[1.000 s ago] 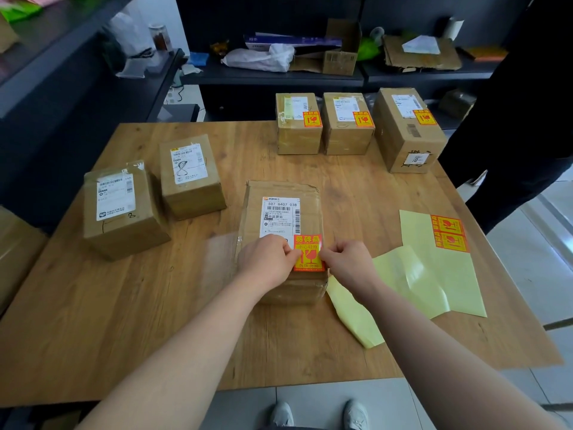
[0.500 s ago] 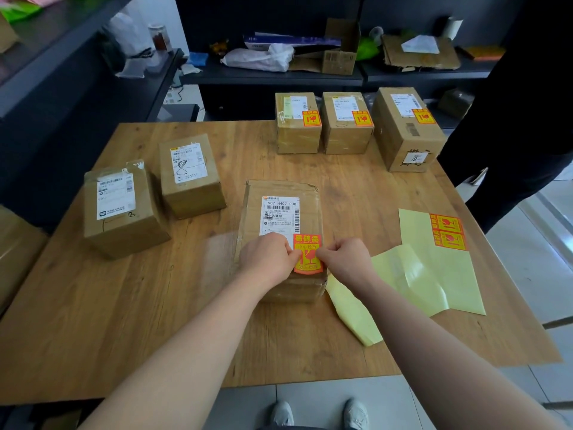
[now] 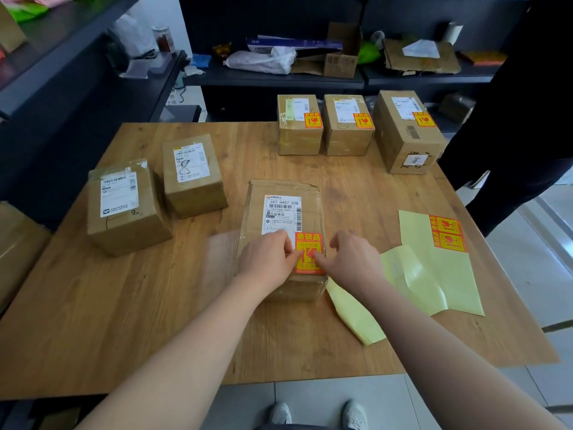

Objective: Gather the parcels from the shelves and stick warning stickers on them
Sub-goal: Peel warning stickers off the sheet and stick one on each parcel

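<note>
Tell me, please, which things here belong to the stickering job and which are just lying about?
Job in hand: centre parcel; warning sticker on it, touched by left hand and right hand; two unstickered parcels at left; three stickered parcels at far edge; sticker sheet holding two stickers.
Lying about: white bag, open carton and flattened cardboard on the back shelf; peeled backing paper.

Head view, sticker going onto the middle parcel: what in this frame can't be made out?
- Head view: left edge of the warning sticker, covered by the left hand; whether it pinches or presses cannot be told.
- Head view: near top of the centre parcel, hidden under both hands, including the right hand.
- Head view: label print on the far-left parcel and its neighbour, too small.
- Head view: standing person, cut off by top and right edges.
</note>
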Tool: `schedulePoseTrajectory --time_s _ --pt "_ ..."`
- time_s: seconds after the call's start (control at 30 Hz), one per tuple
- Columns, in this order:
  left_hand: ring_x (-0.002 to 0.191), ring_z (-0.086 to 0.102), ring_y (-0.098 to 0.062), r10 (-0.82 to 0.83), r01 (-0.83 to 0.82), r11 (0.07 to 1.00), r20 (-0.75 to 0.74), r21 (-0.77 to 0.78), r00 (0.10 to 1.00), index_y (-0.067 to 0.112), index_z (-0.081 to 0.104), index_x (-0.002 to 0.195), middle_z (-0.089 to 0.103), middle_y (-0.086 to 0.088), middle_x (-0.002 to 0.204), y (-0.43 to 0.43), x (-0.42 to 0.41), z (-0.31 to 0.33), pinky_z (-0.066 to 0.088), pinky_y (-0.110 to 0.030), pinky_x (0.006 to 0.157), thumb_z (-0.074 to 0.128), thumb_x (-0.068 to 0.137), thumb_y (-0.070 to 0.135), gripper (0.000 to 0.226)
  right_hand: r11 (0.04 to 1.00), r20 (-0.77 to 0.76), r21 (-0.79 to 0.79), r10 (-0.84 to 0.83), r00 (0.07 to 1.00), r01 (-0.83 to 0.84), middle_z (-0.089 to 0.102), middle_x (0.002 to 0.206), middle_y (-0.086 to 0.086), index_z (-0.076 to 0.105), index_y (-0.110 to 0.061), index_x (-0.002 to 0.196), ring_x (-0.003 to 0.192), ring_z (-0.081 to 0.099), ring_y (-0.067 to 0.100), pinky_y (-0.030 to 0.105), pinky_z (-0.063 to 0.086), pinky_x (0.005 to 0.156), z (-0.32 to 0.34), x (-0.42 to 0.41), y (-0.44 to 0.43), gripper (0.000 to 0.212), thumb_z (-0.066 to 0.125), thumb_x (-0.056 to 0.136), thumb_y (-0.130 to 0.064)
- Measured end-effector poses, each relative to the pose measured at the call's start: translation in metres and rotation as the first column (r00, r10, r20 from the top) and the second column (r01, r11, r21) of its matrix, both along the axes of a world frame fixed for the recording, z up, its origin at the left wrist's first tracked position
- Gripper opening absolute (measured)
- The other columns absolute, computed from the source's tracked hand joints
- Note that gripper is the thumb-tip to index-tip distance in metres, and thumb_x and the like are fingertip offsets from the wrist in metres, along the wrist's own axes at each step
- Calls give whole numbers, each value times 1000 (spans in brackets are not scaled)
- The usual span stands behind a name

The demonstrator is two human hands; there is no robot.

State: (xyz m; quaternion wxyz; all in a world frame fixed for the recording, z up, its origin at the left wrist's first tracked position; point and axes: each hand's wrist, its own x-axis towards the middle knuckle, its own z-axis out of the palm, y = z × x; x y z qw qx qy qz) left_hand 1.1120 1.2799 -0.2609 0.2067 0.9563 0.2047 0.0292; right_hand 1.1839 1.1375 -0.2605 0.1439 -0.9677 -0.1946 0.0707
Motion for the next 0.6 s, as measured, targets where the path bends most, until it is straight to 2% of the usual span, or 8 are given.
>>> schedulePoseTrajectory --time_s 0.1,0.17,0.2,0.23,0.3,0.37,0.43,0.6 --pt "98 55 -19 -116 98 988 149 123 982 26 57 119 55 2 109 4 -8 -12 39 -29 74 58 91 38 31 947 191 109 280 941 -303 57 128 9 58 -11 126 118 53 28 37 42 99 -15 -2 -5 44 57 90 -37" --pt "119 48 -26 -215 174 946 127 272 968 34 52 134 51 -1 132 7 -12 -22 37 -38 93 53 93 41 42 888 192 97 427 884 -450 47 143 13 49 -6 137 134 41 32 41 30 113 -27 -1 -8 52 43 94 -36" --pt "131 38 -27 -241 211 930 64 300 968 39 45 139 42 1 145 7 -12 -25 30 -42 101 47 95 44 44 876 143 64 466 873 -478 38 150 12 40 -6 143 141 31 30 39 20 117 -30 -2 -9 58 32 97 -40" --pt "140 26 -26 -250 240 925 -3 294 968 43 36 143 30 4 155 8 -13 -26 20 -45 108 39 98 47 45 871 100 22 486 868 -490 27 156 9 30 -8 148 145 20 25 34 10 119 -32 -2 -11 62 20 99 -44" --pt "148 5 -20 -247 264 931 -99 253 964 46 19 148 11 11 161 11 -15 -31 3 -47 114 25 100 51 49 868 77 -48 497 864 -495 12 160 3 15 -12 152 148 6 17 27 -2 118 -37 -2 -16 71 2 95 -53" --pt "148 -3 -16 -225 253 934 -133 254 965 44 11 150 2 15 161 13 -17 -32 -4 -52 115 18 100 53 51 874 94 -91 485 870 -477 6 161 0 10 -14 152 148 1 14 25 -7 116 -38 -3 -18 72 -2 93 -54" --pt "148 -7 -14 -183 211 951 -140 224 973 42 9 151 -2 16 160 13 -20 -30 -6 -56 115 18 99 56 55 885 96 -107 462 881 -453 3 161 0 6 -15 152 148 -4 13 25 -10 115 -37 -4 -17 70 -4 93 -50" --pt "148 -6 -11 -157 171 973 -101 156 982 27 9 154 -1 14 161 17 -22 -29 -2 -48 118 27 101 45 59 847 113 -109 531 840 -520 -1 161 3 3 -13 153 147 -8 14 28 -11 116 -36 -19 2 72 -4 90 -48"
